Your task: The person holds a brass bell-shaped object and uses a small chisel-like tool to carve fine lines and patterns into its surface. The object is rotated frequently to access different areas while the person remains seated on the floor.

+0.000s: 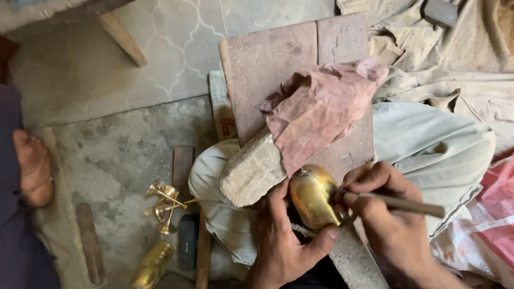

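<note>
My left hand (pixel 284 243) clamps the shiny rounded brass piece (pixel 313 195) against the rough wooden block (pixel 251 171) for steadiness, right hand (pixel 383 206) pinching a thin wooden-handled tool (pixel 401 203) onto it.

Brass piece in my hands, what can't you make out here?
Head view only:
- brass piece underside: hidden by left hand.
- tool tip: covered by right hand fingers.
- wooden block far end: under pink cloth.
- brass jar: cut off by bottom edge.
</note>
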